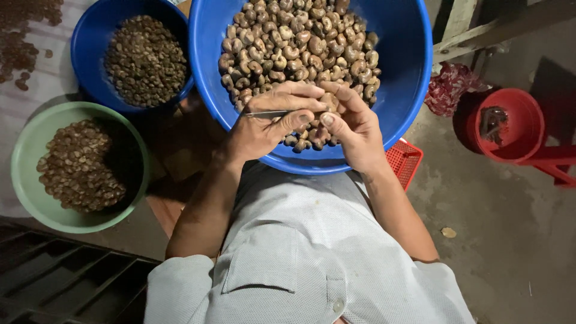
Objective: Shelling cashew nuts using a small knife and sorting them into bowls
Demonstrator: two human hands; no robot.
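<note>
Hundreds of curved, matte brown nuts fill the big smooth blue plastic basin at upper centre of the frame. At its near rim, my left hand grips a thin metal pick; my right hand pinches one nut. I should, I think, hold it firm and scrape gently.

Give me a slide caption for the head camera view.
Both hands, left and right, work a cashew nut with a thin metal tool over a blue basin.
</note>
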